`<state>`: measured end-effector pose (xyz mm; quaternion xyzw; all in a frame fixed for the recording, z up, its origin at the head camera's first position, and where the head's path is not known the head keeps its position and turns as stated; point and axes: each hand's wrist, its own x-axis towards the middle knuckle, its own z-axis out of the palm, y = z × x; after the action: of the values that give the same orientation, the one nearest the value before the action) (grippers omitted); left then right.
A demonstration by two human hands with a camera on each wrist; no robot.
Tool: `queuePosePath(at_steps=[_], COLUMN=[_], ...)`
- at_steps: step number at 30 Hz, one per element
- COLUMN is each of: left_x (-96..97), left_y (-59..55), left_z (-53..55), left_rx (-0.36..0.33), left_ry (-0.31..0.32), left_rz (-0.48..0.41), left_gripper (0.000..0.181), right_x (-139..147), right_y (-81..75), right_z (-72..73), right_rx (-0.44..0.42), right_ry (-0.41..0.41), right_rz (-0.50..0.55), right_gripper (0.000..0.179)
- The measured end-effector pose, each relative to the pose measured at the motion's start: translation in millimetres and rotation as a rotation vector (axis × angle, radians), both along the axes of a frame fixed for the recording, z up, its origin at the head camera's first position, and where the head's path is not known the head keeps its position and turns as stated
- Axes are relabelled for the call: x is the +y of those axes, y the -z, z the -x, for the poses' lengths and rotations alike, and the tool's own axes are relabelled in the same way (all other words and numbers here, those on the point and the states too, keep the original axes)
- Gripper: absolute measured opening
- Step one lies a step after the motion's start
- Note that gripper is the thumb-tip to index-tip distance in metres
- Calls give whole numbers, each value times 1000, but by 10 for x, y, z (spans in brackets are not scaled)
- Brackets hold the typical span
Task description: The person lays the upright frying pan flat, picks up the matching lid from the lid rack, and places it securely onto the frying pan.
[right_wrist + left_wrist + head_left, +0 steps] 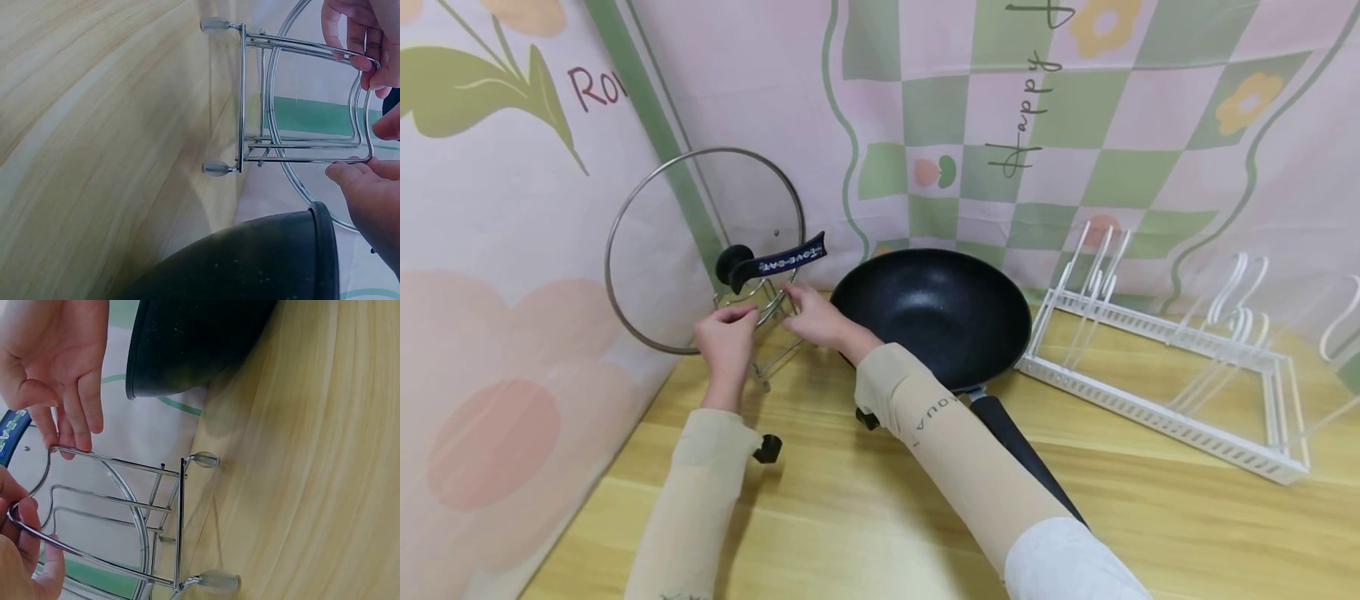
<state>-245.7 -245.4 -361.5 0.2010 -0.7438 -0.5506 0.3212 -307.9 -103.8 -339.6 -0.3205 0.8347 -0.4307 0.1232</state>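
Note:
A wire pot-lid rack [180, 525] of shiny metal with clear feet stands on the wooden table, in the head view's left-centre. Upright in it leans a round glass lid [800, 204] with a steel rim, a black knob and a dark lettered handle [786, 260]. My left hand [727, 342] pinches the rack's near upper corner between thumb and curled fingers. At the opposite upper corner, my right hand [820, 317] touches the wire with nearly straight fingers [74, 419], its thumb apart from the wire. The lid's lower rim is partly hidden behind the hands in the head view.
A black wok [936, 321] sits right of the rack, its long handle [1022, 454] running toward the front under my right forearm. Farther right stands a white slotted rack [1157, 417] with upright wire dividers. Patterned cloth walls [940, 108] close off the back and left.

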Motion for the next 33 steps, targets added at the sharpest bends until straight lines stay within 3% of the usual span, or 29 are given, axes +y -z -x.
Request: queuePosePath(at_steps=[12, 25, 33], left_x=[32, 76, 104], left_y=[-35, -34, -39], left_z=[-36, -68, -102], left_rx=[-43, -19, -20], left_ry=[9, 15, 15], left_rz=[6, 10, 17], left_gripper=[15, 14, 15], right_x=[31, 78, 96], right_y=[19, 18, 28], right_z=[-5, -79, -114], right_rx=[27, -26, -21], right_ry=[-2, 16, 33], right_rz=[13, 68, 29], right_gripper=[68, 68, 69])
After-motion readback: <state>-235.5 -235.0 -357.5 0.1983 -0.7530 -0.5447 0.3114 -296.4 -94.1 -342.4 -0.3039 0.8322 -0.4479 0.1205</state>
